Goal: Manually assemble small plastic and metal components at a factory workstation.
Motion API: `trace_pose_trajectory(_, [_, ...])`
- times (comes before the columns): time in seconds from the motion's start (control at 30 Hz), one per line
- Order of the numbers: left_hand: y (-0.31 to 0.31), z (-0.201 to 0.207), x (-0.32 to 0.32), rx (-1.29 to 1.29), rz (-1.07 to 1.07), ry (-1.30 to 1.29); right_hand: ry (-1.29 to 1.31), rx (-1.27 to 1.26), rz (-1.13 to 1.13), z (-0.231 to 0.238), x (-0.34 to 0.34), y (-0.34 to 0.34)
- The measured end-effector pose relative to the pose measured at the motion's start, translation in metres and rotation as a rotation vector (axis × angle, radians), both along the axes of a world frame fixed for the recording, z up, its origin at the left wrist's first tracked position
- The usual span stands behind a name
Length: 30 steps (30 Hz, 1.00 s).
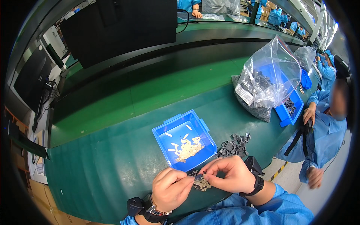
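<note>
The left hand (170, 189) pinched a small dark part (199, 176) between thumb and fingertip. At eleven o'clock from that part stood a blue tray (178, 126) holding pale slips (188, 150). The right hand (231, 175) apparently gripped the part's other end, though fingers hid much of it. Dark clips (234, 146) lay at two o'clock, a clear bag (260, 80) at one.

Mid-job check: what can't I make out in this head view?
Head view:
Dark piece: full shape covered by fingertips of the left hand and right hand.
Small-parts pile: partly hidden by both hands.
White label on the clear bag: print too small.
Co-worker's lower hand: blurred.
Cardboard box: cut off by the fisheye rim.
</note>
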<state>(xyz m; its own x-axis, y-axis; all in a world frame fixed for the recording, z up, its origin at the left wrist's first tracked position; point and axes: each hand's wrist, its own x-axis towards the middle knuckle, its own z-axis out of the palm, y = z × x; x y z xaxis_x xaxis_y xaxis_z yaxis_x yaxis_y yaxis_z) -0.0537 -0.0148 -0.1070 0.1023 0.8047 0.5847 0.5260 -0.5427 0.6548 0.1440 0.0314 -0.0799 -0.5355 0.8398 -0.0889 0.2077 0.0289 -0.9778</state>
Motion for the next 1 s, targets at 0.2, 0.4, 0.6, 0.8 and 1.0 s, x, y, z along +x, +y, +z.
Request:
trace_pose_trajectory(0.2, [0.000, 0.001, 0.000, -0.003, -0.011, -0.002, 0.003, 0.020, 0.018, -0.001, 0.002, 0.001])
trace_pose_trajectory(0.4, [0.000, 0.002, 0.000, -0.025, -0.013, -0.025, -0.018, -0.028, 0.024, 0.002, 0.003, 0.002])
trace_pose_trajectory(0.6, [0.000, 0.000, -0.001, -0.030, -0.035, -0.029, 0.049, -0.017, 0.059, 0.001, 0.005, 0.007])
trace_pose_trajectory(0.8, [0.000, -0.002, -0.001, 0.007, -0.059, 0.021, 0.081, -0.071, 0.107, -0.002, 0.008, 0.011])
trace_pose_trajectory(1.0, [0.003, 0.003, 0.001, 0.015, -0.062, 0.028, 0.172, -0.158, 0.021, -0.005, 0.005, 0.008])
